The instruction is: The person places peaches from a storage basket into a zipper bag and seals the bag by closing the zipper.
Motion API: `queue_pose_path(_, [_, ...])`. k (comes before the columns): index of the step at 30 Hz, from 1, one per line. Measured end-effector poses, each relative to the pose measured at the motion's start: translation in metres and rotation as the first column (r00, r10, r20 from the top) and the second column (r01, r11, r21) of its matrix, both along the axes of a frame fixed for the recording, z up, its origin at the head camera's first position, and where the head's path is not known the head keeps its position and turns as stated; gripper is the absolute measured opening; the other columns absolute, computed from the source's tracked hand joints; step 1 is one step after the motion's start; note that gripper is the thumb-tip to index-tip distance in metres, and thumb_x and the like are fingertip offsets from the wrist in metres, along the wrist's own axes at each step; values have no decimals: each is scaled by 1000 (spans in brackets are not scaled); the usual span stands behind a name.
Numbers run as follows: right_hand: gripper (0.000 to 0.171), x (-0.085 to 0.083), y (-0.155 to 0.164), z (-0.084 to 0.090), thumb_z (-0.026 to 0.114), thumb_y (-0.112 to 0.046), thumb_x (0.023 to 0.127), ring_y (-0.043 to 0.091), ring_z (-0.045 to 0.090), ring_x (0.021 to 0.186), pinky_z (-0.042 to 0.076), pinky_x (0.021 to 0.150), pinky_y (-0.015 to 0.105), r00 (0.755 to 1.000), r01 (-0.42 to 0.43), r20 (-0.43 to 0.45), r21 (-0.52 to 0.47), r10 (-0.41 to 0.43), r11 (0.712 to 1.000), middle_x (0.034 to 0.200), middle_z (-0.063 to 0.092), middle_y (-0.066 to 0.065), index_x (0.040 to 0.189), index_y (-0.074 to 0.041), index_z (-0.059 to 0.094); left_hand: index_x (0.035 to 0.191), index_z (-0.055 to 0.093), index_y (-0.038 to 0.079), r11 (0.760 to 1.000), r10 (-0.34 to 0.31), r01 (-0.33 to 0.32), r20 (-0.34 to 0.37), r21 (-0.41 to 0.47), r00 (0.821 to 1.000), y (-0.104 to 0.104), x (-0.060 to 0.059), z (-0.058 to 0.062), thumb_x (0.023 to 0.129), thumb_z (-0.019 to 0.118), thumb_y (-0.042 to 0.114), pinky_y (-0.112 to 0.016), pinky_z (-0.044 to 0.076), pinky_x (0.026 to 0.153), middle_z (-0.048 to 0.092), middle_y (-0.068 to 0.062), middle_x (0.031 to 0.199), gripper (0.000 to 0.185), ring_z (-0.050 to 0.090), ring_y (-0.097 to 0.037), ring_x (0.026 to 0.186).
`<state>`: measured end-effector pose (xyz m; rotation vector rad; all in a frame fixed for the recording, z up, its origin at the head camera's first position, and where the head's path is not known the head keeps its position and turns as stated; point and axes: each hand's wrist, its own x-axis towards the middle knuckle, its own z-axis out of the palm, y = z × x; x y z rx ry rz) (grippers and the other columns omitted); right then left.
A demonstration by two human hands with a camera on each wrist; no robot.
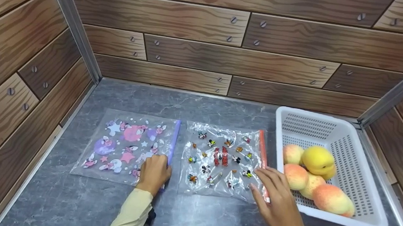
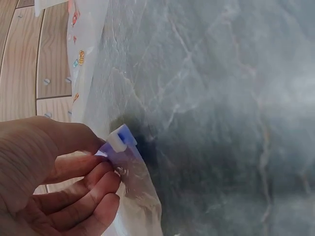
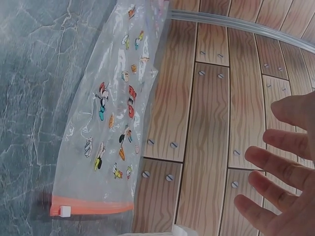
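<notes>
Grey tabletop (image 1: pixel 72 203): L hand (image 1: pixel 154 173) pinches purple-zip bag (image 1: pixel 121 149) (pt. hidden behind knuckles); R hand (image 1: pixel 281 204) spread, nr orange-zip bag (image 1: pixel 223 174).

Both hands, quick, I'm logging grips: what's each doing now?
Left hand: closed, pinching the purple-edged bag near its slider.
Right hand: open, holding nothing.

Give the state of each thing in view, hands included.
Left hand: pinching the purple-edged bag by its edge
Right hand: fingers spread, holding nothing
Purple-edged bag: laid out, seal state unclear
Red-edged bag: laid flat, seal state unclear
Fruit: piled in the basket
Basket: upright, uncovered
</notes>
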<state>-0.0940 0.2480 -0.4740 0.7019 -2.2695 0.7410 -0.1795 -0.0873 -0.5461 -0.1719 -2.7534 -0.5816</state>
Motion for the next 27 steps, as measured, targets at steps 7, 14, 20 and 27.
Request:
queue_pose_path(7, [44,3,-2,3,77,-7,84,34,55,117,29,114,21,996,28,79,8,-28,1000,123,66,14,126,0,67,56,54,8,1000,15,-15,8,15,1000,-4,-2,-3,71,70,1,-53,50,48,62,-16,60,23,63,-42,56])
queue_pose_path(14, [44,1,-4,0,79,-6,83,26,60,112,35,109,19,996,41,76,23,-42,999,121,68,11,125,0,68,51,49,16,995,6,-13,66,99,998,-16,5,3,67,72,4,-44,45,45,49,-1,52,31,47,-23,47])
queue_pose_path(20, [42,-5,-10,-3,80,-2,82,23,63,108,43,103,20,996,36,84,9,-37,999,117,69,9,123,-1,68,52,56,16,977,-12,5,32,213,999,-26,16,22,67,73,3,-31,39,45,49,7,51,26,41,-11,50])
queue_pose_path(27, [36,-17,-30,-16,77,6,83,19,69,88,57,81,23,984,-21,168,-180,52,984,106,72,11,118,2,69,58,68,14,967,-40,61,-86,249,995,-20,30,43,67,71,3,-27,45,48,60,6,55,14,50,-7,51])
